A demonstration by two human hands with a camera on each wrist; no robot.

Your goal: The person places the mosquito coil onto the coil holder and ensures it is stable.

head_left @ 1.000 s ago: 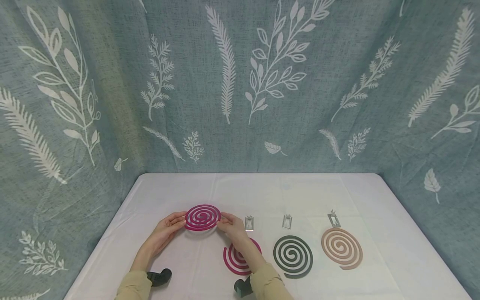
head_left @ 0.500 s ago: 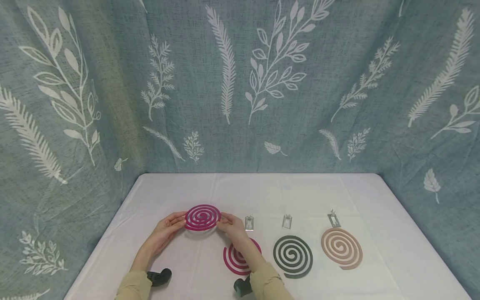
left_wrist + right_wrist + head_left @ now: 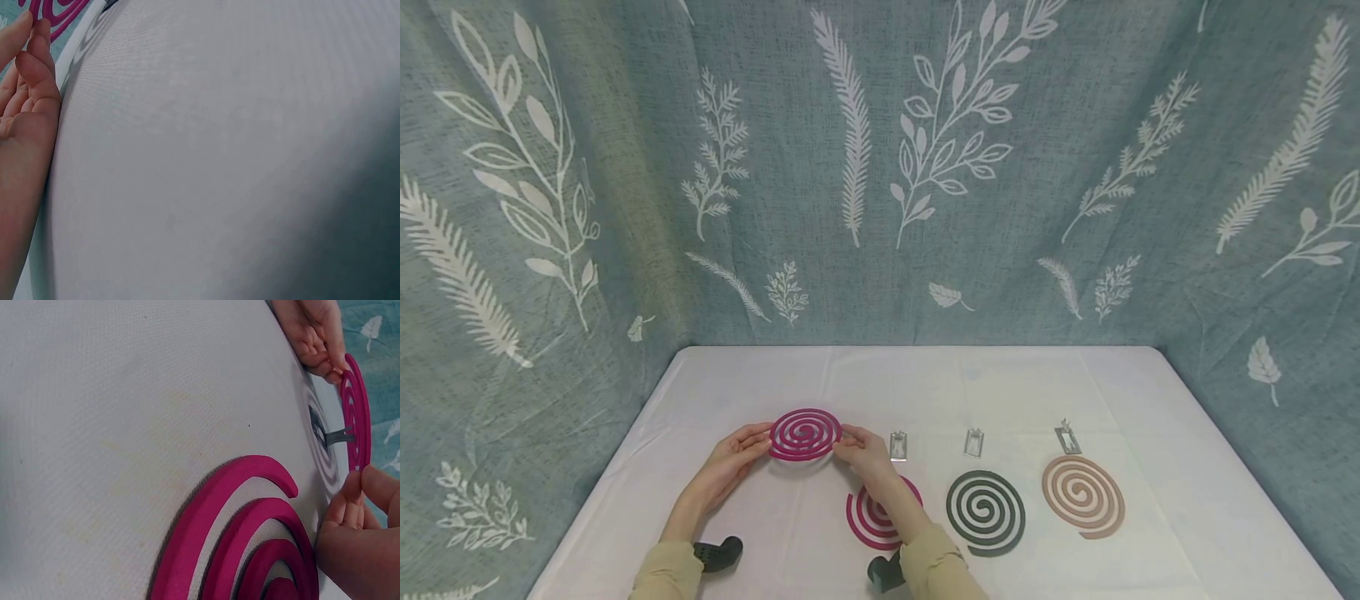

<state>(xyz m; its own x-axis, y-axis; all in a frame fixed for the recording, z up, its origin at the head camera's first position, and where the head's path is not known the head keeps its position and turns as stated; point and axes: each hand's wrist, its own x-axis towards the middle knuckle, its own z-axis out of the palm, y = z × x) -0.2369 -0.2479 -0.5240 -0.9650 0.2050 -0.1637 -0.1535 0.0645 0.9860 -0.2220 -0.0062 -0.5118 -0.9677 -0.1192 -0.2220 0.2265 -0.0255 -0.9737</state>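
Note:
A magenta mosquito coil (image 3: pixel 806 432) is held roughly flat, a little above the table at left of centre. My left hand (image 3: pixel 730 460) pinches its left edge between thumb and fingers. On the opposite edge, my right hand (image 3: pixel 867 457) pinches it the same way. In the right wrist view, a small metal stand (image 3: pixel 340 435) sits under this coil, its upright prong reaching the coil's middle. Partly behind my right forearm, a second magenta coil (image 3: pixel 186 534) lies on the table. The left wrist view shows mostly tablecloth, with the fingers at its left edge.
Right of my hands lie a dark green coil (image 3: pixel 984 505) and a brown coil (image 3: pixel 1081 492). Behind the coils are three metal stands, at left (image 3: pixel 898 459), middle (image 3: pixel 973 454) and right (image 3: pixel 1066 437). A leaf-patterned curtain (image 3: pixel 880 292) borders the white table (image 3: pixel 760 375).

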